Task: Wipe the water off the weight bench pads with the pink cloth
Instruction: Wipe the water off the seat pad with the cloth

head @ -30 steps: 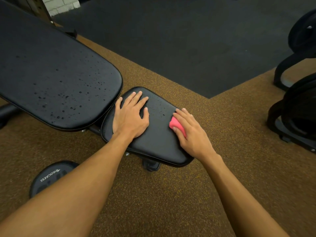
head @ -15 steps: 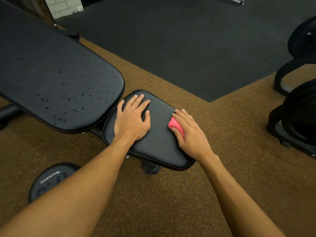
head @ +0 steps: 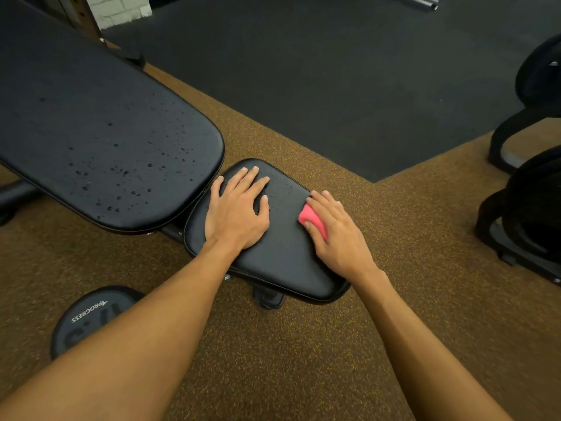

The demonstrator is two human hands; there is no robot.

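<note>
Pink cloth [head: 312, 220] wadded under the curled fingers of the right hand [head: 338, 235], wiping at the right edge of the small seat surface [head: 285, 265], bracing with the left hand [head: 236, 214] flat and open near its far left corner, probably risking smearing droplets [head: 280, 194] and neglecting the beaded back pad [head: 100, 132].

Seat pad [head: 282, 262]: plain black, slight sheen, few tiny droplet specks near far edge.
Back pad [head: 106, 141]: same black, scattered droplet dots thickest toward rounded end.
Cloth [head: 312, 218]: solid bright pink, no print visible.
Floor [head: 273, 360]: brown, densely flecked yellow-ochre.
Mat [head: 334, 71]: dark charcoal, faint pale speckle, meets brown floor in straight edges.
Weight plate [head: 88, 320]: dark grey, white "PROGRESS" lettering, large tone-on-tone numerals.
Rack [head: 522, 226] at right edge: black.
Wall [head: 121, 9]: white brick, grey joints.
Bar [head: 416, 1]: silver metal.
</note>
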